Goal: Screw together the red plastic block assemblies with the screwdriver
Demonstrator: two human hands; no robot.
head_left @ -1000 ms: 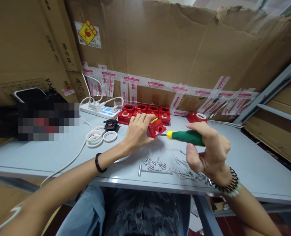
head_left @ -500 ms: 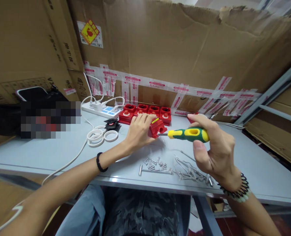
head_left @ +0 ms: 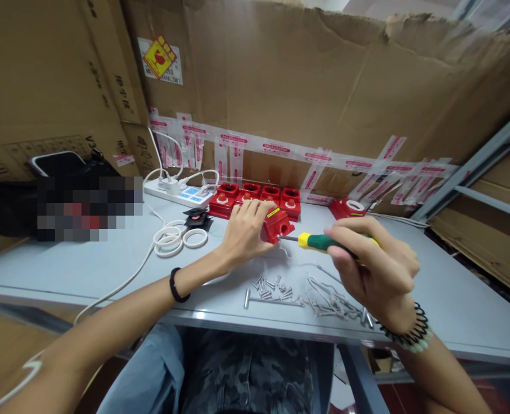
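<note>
My left hand is closed on a red plastic housing with a yellow label, holding it tilted on the table. In my right hand is a green and yellow screwdriver, its handle wrapped by the fingers. The screwdriver's tip meets the near lower edge of the housing, beside a round hole. A thin white string hangs below that spot. Several similar red housings stand in a row behind my left hand. Loose screws and a T-shaped metal rod lie in front.
Another red housing with a white ring sits at the back right. A power strip, white rings and a black part lie left. White strings lie near the front edge. Cardboard walls the back.
My right hand has closed its fingers around the screwdriver handle and turned it, drawing slightly right. The right-hand red housing is now less hidden. My left hand stays on its housing.
</note>
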